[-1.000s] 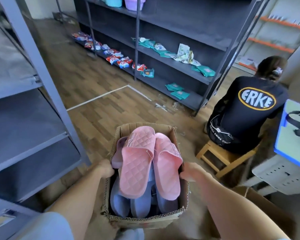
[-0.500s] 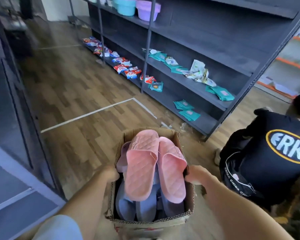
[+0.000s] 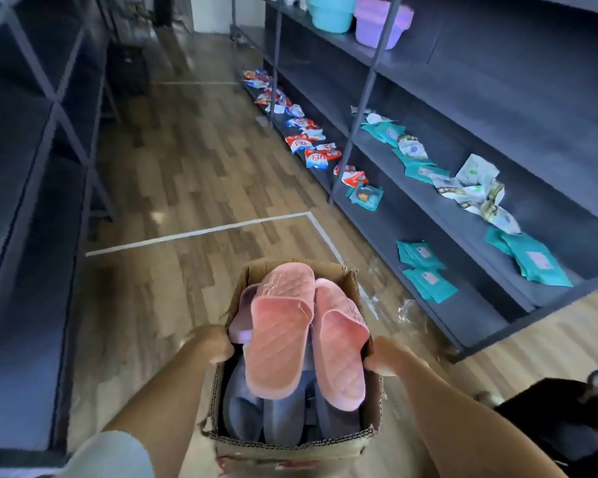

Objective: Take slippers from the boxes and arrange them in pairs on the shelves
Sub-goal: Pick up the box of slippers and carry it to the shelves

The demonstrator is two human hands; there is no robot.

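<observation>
An open cardboard box [image 3: 290, 443] hangs in front of me above the wooden floor. My left hand [image 3: 209, 343] grips its left wall and my right hand [image 3: 382, 357] grips its right wall. Two pink quilted slippers [image 3: 280, 336] lie on top, soles up, side by side. A lilac slipper [image 3: 244, 310] peeks out at the box's left, and several grey-blue slippers [image 3: 252, 412] stand packed beneath. Dark shelves [image 3: 32, 270] run along my left.
A dark shelf unit [image 3: 463, 188] on the right holds snack packets [image 3: 308, 143], teal pouches [image 3: 532, 260] and plastic tubs [image 3: 380, 19]. White tape [image 3: 201, 232] marks the floor. Clear plastic scraps [image 3: 404, 312] lie by the shelf foot. A person in black [image 3: 560, 426] is at lower right.
My view has swung left with the box held in both hands. The person in black has slid almost out of frame at the right, and the aisle between the shelf units has opened ahead.
</observation>
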